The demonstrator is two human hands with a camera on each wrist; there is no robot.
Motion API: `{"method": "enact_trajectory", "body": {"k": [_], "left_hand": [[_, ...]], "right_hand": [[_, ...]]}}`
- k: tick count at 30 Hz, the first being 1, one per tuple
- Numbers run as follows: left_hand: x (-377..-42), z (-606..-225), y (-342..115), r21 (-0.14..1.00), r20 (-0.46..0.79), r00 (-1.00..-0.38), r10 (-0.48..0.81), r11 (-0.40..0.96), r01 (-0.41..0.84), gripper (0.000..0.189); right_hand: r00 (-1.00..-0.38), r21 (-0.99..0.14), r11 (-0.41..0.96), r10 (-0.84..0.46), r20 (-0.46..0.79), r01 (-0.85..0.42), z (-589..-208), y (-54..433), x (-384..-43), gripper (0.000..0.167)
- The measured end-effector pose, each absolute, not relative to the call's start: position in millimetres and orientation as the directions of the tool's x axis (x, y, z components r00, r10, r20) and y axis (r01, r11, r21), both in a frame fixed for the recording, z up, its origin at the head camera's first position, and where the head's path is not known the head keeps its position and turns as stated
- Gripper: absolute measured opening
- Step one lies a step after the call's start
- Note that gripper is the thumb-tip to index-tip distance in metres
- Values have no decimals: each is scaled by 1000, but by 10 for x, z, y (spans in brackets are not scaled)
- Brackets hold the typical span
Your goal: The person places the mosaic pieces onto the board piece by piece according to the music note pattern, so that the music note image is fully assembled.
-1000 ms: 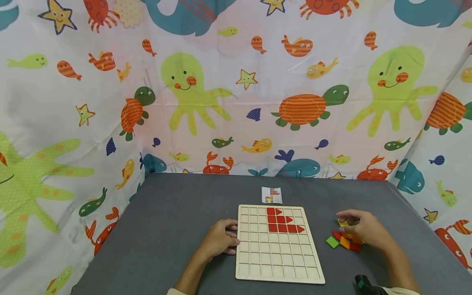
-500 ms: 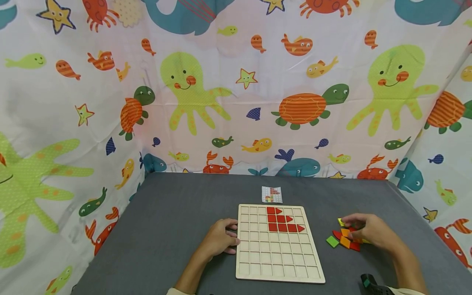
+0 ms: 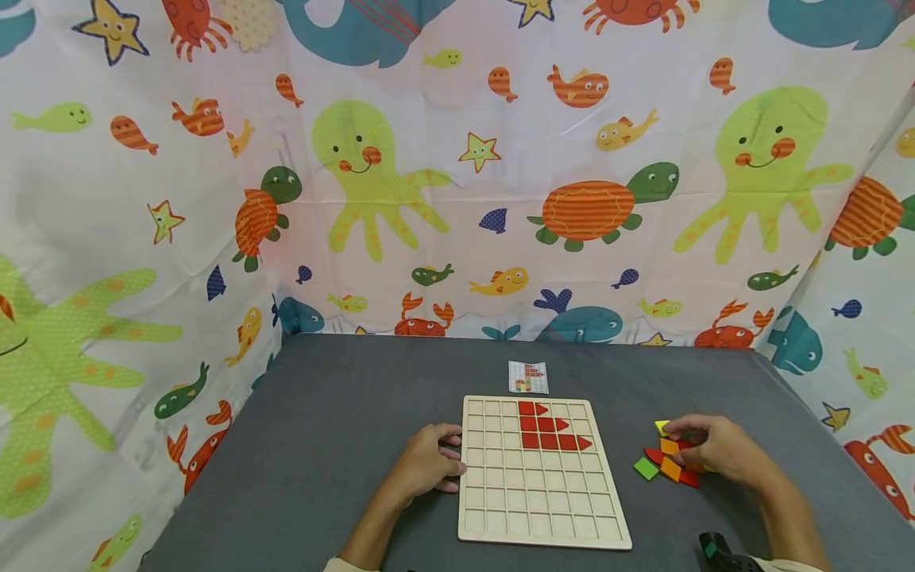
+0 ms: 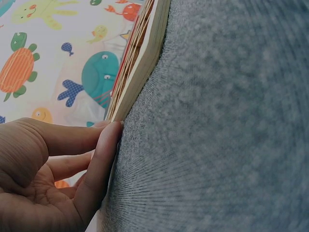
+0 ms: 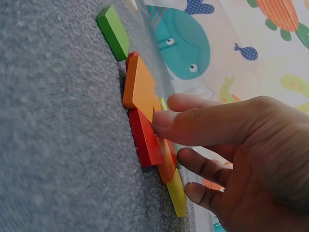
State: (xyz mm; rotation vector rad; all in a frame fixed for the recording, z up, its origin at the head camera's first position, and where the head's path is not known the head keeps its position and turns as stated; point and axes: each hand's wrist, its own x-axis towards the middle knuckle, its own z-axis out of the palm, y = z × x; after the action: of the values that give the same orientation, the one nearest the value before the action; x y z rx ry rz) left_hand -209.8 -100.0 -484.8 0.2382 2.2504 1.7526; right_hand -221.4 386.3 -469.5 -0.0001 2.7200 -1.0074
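Note:
My left hand (image 3: 426, 461) rests at the left edge of a light wooden grid board (image 3: 539, 500), its fingertips touching the side. The left wrist view shows thumb and finger against the board's rim (image 4: 140, 67). Red squares and triangles (image 3: 546, 425) fill parts of three upper rows on the board. To the right, my right hand (image 3: 722, 449) reaches low over a small pile of coloured pieces, fingers bent and spread apart. In the right wrist view, the thumb tip is right at an orange piece (image 5: 139, 87), beside a red piece (image 5: 145, 140) and a yellow piece (image 5: 176, 193).
A small printed pattern card (image 3: 528, 377) lies beyond the board's far edge. A green square (image 3: 646, 469) sits at the pile's left side. All lie on a grey cloth-covered table (image 3: 357, 397), with a sea-animal curtain (image 3: 443, 183) behind and at both sides.
My right hand has moved slightly right and down over the pile, uncovering more of the yellow and orange pieces. My left hand stays at the board's edge.

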Motion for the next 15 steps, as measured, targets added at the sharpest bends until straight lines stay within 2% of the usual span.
{"method": "enact_trajectory", "body": {"k": [15], "left_hand": [[-2083, -4824, -999, 967, -116, -948, 295, 251, -41, 63]], "right_hand": [[-976, -600, 796, -61, -209, 79, -4658, 3844, -2196, 35]]}}
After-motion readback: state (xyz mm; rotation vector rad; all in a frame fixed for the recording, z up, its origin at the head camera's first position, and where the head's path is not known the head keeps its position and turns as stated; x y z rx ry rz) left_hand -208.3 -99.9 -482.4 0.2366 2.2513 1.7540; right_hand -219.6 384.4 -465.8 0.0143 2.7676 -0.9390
